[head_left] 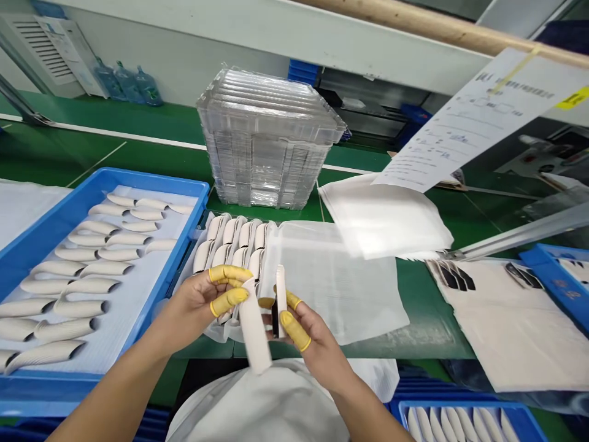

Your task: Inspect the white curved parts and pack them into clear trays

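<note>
Between the yellow-cotted thumb and fingers of my left hand (pixel 196 307), a flat cream ribbed strip (pixel 255 334) hangs downward by its upper end. My right hand (pixel 315 341), also in yellow finger cots, pinches a second cream piece (pixel 281 298) seen edge-on, its black side facing the first strip. The two pieces are close together but apart. Just beyond my hands, a clear tray (pixel 189 270) holds rows of similar curved cream pieces with thin white sheet between them; my hands partly hide it.
At left stands a blue bin (pixel 154 178) of curled cream pieces. Stacked clear plastic trays (pixel 267 147) rise behind. White sheets (pixel 386 215) and a translucent sheet (pixel 340 276) lie right of the tray. A printed paper (pixel 483 116) hangs overhead. Black-sided pieces (pixel 453 276) rest on cloth at right.
</note>
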{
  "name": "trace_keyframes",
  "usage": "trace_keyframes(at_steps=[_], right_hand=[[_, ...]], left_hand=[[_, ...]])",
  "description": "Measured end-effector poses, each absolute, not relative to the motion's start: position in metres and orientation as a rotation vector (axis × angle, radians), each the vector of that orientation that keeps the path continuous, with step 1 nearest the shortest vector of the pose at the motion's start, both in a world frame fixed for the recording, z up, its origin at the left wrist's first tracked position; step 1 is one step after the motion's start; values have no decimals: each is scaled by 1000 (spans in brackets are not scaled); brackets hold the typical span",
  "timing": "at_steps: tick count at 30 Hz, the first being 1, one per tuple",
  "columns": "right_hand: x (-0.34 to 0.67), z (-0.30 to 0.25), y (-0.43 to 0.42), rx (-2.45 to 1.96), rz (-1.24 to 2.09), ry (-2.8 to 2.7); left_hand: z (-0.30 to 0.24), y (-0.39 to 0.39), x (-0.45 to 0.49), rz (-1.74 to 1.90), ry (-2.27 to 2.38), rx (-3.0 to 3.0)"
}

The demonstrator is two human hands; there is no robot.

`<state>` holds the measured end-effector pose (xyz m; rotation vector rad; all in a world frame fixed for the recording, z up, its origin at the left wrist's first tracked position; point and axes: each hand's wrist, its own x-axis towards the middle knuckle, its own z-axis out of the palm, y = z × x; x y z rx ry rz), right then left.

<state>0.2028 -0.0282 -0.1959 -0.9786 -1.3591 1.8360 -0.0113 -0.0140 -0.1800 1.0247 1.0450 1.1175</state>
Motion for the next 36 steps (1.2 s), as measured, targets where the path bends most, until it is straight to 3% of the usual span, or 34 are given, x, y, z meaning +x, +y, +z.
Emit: trace_keyframes(at_steps=[3, 7, 25, 31, 36], right_hand=[[204, -190, -32, -889, 2086, -1127], [199, -189, -37, -891, 2161, -1024], [186, -187, -42, -982, 1851, -1253], [186, -184, -40, -965, 1879, -1228], [194, -180, -46, -839, 1917, -1306]], left_hand=[[-183, -14, -8, 1108, 1039, 1035], [-188, -12, -2, 1098, 1054, 1039], [-178, -14, 11, 1185, 1240, 1158], [-169, -11, 11, 1217, 1326, 1308], [-172, 9, 8, 1097, 1269, 1064]])
